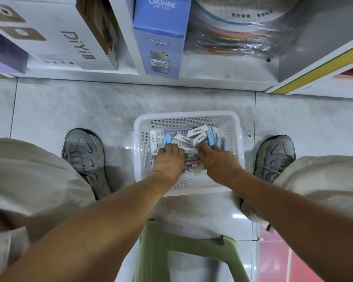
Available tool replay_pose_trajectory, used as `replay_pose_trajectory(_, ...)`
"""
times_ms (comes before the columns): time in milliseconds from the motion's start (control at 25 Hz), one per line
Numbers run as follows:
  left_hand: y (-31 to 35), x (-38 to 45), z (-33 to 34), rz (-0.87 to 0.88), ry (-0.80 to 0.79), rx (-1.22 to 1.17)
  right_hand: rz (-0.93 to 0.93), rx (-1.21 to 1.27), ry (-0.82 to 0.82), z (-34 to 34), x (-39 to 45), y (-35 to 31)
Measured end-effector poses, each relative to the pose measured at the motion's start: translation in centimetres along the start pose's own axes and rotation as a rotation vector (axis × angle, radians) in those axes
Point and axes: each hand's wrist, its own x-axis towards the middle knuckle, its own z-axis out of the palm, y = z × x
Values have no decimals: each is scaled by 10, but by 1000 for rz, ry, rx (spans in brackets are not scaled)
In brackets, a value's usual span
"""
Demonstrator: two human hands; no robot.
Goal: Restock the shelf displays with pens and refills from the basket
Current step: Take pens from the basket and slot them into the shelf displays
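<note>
Here, both my left hand (169, 159) and right hand (216, 159) dig into the white perforated plastic basket (143, 127) at frame centre; small white and blue boxes (198, 131) lie just beyond curled fingers (204, 146), whose grip I cannot tell.

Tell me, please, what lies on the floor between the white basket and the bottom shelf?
Nothing: in the head view, only bare grey floor tile separates the white basket from the bottom shelf.

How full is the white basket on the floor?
Partly full. Small white and blue boxes and pens cover the bottom of the white basket, well below its rim; both hands reach into it.
</note>
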Motion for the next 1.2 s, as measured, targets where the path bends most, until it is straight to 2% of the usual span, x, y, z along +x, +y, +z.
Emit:
replay_pose_trajectory(200,-10,6,3,44,18,38,-16,-29,-73,-1,4,-5)
replay_pose_trajectory(440,-29,5,-1,129,-74,-321,45,-115,-66,-13,17,-8)
replay_pose_trajectory(680,-39,8,-4,7,-193,-462,132,-7,-98,-12,32,-11)
replay_pose_trajectory(800,-35,10,-5,-41,-234,-558,276,234,-126,-14,36,-9)
replay_pose_trajectory(920,-36,10,-11,-64,-242,-654,421,611,-146,-19,35,2)
replay_pose_trajectory(1040,-40,12,-22,-92,-251,-775,549,985,-92,-30,31,17)
replay_pose_trajectory(1120,-43,13,-31,-161,-240,-977,648,1244,-109,-38,25,23)
replay_pose_trajectory(1200,-44,12,-39,-247,-228,-1269,649,1387,-163,-45,19,24)
